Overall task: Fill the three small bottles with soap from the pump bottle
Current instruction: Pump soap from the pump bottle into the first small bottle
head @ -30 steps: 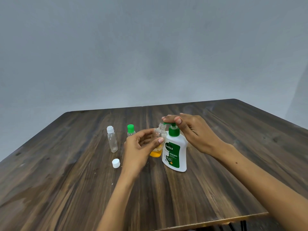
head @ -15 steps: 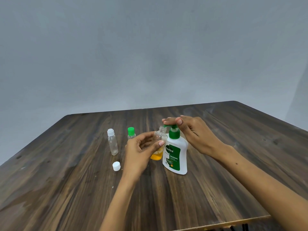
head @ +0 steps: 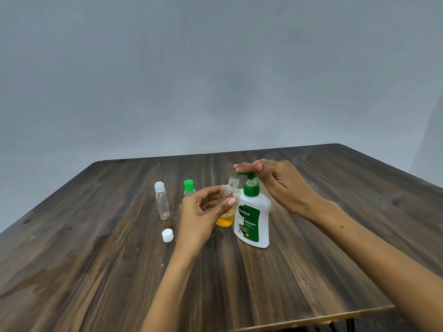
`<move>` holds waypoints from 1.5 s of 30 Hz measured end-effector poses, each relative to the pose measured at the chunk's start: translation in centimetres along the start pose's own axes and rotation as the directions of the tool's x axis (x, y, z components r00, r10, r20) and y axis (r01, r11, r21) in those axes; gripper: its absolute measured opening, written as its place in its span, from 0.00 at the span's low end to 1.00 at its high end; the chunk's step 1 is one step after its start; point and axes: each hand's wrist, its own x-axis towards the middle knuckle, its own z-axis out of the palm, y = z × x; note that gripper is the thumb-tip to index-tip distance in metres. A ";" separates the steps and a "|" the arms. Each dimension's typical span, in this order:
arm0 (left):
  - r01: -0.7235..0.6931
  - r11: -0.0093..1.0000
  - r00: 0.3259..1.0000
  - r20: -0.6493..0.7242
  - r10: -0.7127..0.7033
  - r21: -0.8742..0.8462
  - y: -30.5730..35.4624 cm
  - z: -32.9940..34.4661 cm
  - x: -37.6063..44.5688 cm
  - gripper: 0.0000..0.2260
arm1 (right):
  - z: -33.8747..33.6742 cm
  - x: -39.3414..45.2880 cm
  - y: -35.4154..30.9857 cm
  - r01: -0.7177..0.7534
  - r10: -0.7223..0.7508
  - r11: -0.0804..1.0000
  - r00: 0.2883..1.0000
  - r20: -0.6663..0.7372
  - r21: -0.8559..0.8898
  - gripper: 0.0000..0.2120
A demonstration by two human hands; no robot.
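A white pump bottle (head: pixel 254 219) with a green label and green pump stands upright mid-table. My right hand (head: pixel 280 185) rests on the pump head, index finger laid straight along its top and thumb beside it. A bit of white stem shows under the head. My left hand (head: pixel 199 216) grips a small clear uncapped bottle (head: pixel 231 188), tilted against the pump bottle with its mouth just below the spout. Orange soap fills its bottom. To the left stand a clear white-capped bottle (head: pixel 162 202) and a green-capped bottle (head: pixel 189 188), partly hidden by my left hand.
A loose white cap (head: pixel 167 235) lies on the dark wooden table (head: pixel 239 283), left of my left wrist. The table's near edge runs along the lower right. A plain grey wall stands behind.
The pump head has come up under my right hand, so the white stem now shows. My left hand still holds the small bottle under the spout.
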 end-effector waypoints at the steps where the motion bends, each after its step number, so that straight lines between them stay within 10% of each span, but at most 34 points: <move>1: 0.000 1.000 1.000 -0.001 0.000 -0.001 0.0 0.0 0.0 0.17 | 0.0 0.0 -0.1 -0.005 0.005 1.000 1.000 -0.005 0.009 0.40; 45: 0.001 1.000 1.000 0.009 -0.001 0.006 0.3 0.0 -0.2 0.16 | 0.1 -0.2 -0.3 -0.048 0.048 0.999 0.999 0.010 0.011 0.41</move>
